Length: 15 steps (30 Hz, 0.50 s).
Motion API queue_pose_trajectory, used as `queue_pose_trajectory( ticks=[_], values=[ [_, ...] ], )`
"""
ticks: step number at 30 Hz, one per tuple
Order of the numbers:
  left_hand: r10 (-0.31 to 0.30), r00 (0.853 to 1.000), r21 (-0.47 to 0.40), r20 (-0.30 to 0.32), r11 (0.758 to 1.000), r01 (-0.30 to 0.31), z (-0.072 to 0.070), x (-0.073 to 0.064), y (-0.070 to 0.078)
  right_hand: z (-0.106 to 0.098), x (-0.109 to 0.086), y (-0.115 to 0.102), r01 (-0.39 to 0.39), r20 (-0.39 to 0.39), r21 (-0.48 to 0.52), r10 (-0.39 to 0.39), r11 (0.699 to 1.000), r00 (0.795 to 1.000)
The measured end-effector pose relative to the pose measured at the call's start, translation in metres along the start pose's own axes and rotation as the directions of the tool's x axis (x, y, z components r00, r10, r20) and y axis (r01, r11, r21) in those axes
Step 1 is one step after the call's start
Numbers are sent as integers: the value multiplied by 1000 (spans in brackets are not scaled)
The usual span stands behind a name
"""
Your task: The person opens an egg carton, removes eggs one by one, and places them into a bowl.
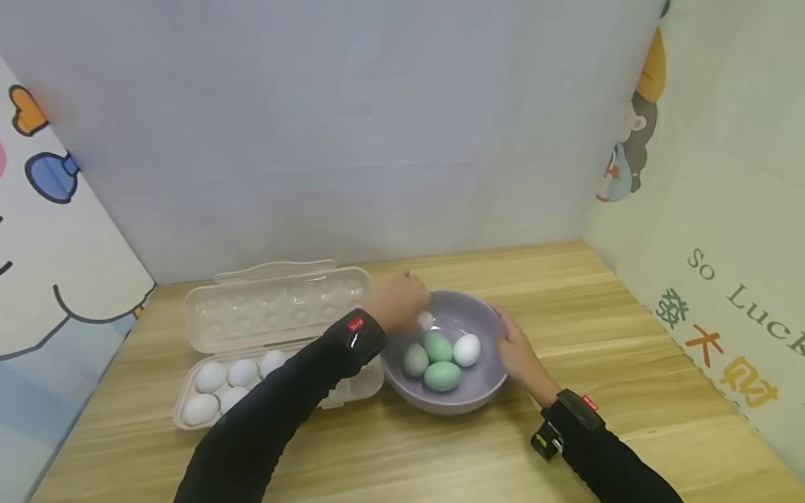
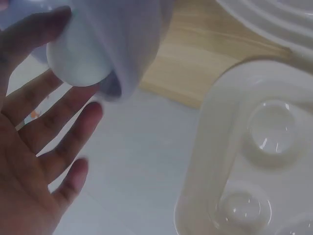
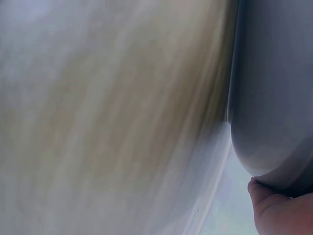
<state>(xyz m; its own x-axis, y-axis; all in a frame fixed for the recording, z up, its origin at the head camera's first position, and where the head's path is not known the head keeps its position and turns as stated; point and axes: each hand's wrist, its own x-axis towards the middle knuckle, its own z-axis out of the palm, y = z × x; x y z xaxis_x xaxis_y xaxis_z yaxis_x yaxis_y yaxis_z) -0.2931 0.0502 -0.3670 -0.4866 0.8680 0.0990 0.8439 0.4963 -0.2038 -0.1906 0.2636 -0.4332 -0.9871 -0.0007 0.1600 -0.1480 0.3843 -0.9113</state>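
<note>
My left hand point(image 1: 397, 302) pinches a pale egg point(image 2: 80, 51) between thumb and fingers at the left rim of a purple bowl point(image 1: 481, 325). In the left wrist view, the outer fingers of that hand are spread apart from the egg. Inside the bowl lie two mint-green eggs point(image 1: 443, 376), a greyish egg point(image 1: 415, 360) and a white egg point(image 1: 467, 350). My right hand point(image 1: 517, 348) grips the bowl's right rim, with its thumb point(image 3: 266, 198) at the edge in the right wrist view.
Left of the bowl, a clear plastic egg carton point(image 1: 279, 307) lies with its lid folded back. Several white eggs point(image 1: 211, 377) fill its left cups; my left forearm hides part of it. The wooden table point(image 1: 566, 300) meets a pale backdrop behind and printed panels at both sides.
</note>
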Motion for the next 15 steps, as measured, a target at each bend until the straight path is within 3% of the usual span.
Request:
queue_pose_trajectory(
  ticks=[3,6,15],
  values=[
    [17,1000,151,13,988,-18,3,1,5,0,0,0,5,0,8,-5,1000,1000],
    [5,999,221,45,975,-15,7,1,8,1,0,0,2,5,21,-2,1000,1000],
    [-26,995,240,101,971,1,13,-3,21,-2,0,3,5,-5,-18,-5,1000,1000]
  ],
)
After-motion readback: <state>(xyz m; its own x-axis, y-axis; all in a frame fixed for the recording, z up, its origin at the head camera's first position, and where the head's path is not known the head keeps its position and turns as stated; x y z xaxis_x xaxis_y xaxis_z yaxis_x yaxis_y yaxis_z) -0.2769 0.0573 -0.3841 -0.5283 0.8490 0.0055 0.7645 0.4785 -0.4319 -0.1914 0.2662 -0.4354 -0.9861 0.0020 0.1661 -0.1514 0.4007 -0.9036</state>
